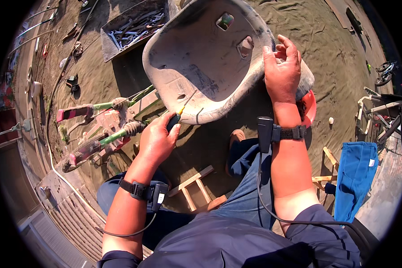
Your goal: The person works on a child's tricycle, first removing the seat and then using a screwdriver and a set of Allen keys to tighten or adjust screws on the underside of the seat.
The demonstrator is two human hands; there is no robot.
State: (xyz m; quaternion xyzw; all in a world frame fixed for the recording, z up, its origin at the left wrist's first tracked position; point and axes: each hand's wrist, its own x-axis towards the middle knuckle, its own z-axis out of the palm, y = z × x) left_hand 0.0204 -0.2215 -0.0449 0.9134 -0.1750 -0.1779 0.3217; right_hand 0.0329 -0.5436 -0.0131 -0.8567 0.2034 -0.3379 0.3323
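Head view looks down at two bare arms that reach up from the bottom, each with a black strap and a small black box. The left hand (157, 139) slants up to the right, and the right hand (282, 73) points straight ahead, higher up.

At the top left, a grey metal box with slanted sides (109, 50) is full of silver wrenches (140, 29). A round pinkish-red bowl (311, 109) sits partly behind the right arm, with something dark and brown in it that is hard to make out.

The left fingers are wrapped around a thin screwdriver with a dark handle and a yellow neck (174, 120). Its rod points up and right over the near corner of a big, dusty grey, scooped seat (205, 58); I cannot tell if the tip touches. The seat is right in front of the person, past the knees. The right hand is half open, fingers bent and thumb a bit apart, at the seat's right rim. I cannot tell how hard it presses there.
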